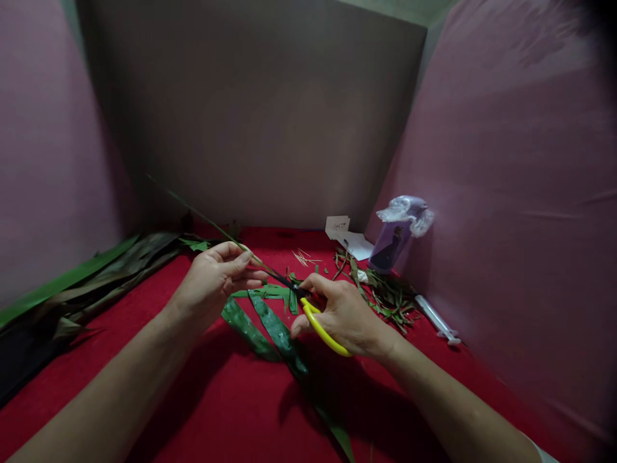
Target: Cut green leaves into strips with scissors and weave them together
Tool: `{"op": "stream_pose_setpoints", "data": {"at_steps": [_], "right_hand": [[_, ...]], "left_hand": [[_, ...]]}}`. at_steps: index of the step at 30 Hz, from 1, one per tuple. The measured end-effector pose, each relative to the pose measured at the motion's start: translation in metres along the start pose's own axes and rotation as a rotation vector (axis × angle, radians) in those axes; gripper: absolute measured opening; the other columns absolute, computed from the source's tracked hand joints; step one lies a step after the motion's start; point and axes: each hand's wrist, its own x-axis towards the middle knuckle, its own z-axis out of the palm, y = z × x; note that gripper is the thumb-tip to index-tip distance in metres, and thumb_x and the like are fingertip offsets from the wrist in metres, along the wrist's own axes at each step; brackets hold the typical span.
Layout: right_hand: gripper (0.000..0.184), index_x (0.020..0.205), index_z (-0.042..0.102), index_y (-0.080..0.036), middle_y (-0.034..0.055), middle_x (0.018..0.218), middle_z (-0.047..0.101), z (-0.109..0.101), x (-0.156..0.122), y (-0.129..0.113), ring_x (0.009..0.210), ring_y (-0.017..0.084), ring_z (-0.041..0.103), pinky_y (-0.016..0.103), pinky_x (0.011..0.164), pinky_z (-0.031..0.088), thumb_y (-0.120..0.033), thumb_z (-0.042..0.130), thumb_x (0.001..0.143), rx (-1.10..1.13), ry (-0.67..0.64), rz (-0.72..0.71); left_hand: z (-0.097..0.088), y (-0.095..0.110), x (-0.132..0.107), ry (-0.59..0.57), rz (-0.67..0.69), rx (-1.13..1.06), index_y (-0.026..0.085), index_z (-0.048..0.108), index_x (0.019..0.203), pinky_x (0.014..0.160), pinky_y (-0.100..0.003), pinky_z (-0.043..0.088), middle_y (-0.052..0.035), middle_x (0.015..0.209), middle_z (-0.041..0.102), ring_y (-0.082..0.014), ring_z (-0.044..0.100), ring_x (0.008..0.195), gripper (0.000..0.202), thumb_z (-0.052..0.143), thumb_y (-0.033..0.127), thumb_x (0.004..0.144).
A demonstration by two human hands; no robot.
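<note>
My left hand point(214, 280) pinches a long, thin green leaf strip point(202, 217) between thumb and fingers, and the strip slants up to the left. Yellow-handled scissors point(328, 335) are in my right hand point(344, 315), their dark blades pointing left toward the end of the strip by my left fingertips. Whether the blades touch the strip, I cannot tell. Below the hands, two dark green, wet-looking leaf pieces point(276, 325) lie on the red cloth point(231, 405). Behind them is a flat green leaf strip point(265, 291), partly hidden by my hands.
Long green and brown leaves point(96, 270) lie along the left wall. Toothpicks point(303, 258) are scattered at the back. To the right are leaf scraps point(385, 299), a syringe point(438, 321), a purple container point(393, 241) topped with clear plastic, and white paper point(355, 244). Pink walls flank both sides.
</note>
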Motion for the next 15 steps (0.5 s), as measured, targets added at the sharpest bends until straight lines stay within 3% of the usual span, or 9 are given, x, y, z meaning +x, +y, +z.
{"op": "stream_pose_setpoints", "data": {"at_steps": [15], "right_hand": [[0.042,0.084,0.057,-0.020,-0.0069,0.049,0.041,0.0044,-0.0013,-0.0011,0.045,0.009,0.036,0.022,0.045,0.025,-0.051,0.071,0.060,0.032,0.052,-0.028]], "left_hand": [[0.0043,-0.0045,-0.0004,-0.029,-0.049,0.000,0.016,0.052,0.072,0.053,-0.025,0.055,-0.0033,0.065,0.066,-0.0183,0.068,0.060,0.013,0.064,0.019,0.071]]}}
